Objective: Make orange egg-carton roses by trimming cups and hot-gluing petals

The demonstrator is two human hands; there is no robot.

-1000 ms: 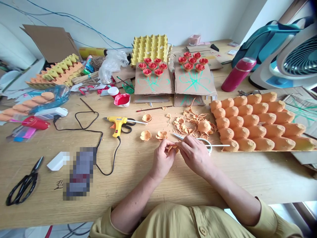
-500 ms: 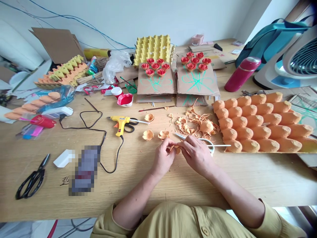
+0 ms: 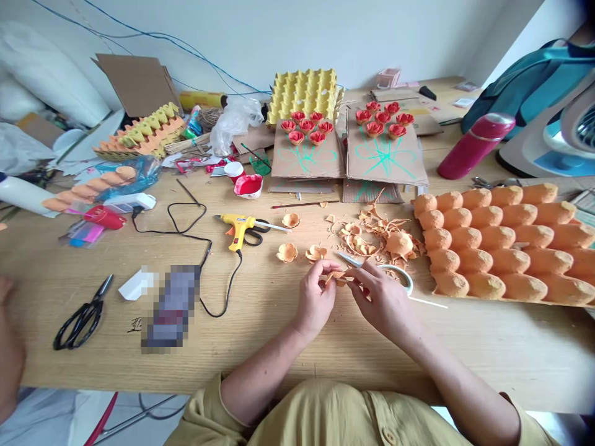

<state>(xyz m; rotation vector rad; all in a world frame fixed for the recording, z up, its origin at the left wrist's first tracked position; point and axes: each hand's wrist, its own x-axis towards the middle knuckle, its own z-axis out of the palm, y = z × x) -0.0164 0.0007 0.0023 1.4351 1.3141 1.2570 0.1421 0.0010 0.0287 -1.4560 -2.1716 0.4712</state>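
My left hand (image 3: 317,297) pinches a small orange flower-shaped cup cut from an egg carton (image 3: 338,280). On its other side, the closed fingers of my right hand (image 3: 382,300) grip the cup's edge. Scissors with white handles (image 3: 403,274) lie just behind my right hand, which hides their middle. A thin white stick (image 3: 430,302) pokes out past that hand; I cannot tell whether the hand holds it. Beyond my left hand sit similar orange cups, one close by (image 3: 316,253), one farther left (image 3: 287,252) and one behind (image 3: 291,220).
A yellow glue gun (image 3: 239,230) rests on black scissors, its cord trailing left. Orange scraps (image 3: 365,238) lie before the egg tray (image 3: 502,248). Red flowers stand on cardboard (image 3: 304,158). Large black scissors (image 3: 83,316) lie left. Another person's arm (image 3: 10,347) shows at the left edge.
The view has swung left, and another person's arm has come in at the left edge. Both hands still hold the cup, now tilted differently; the white stick has dropped lower and slants.
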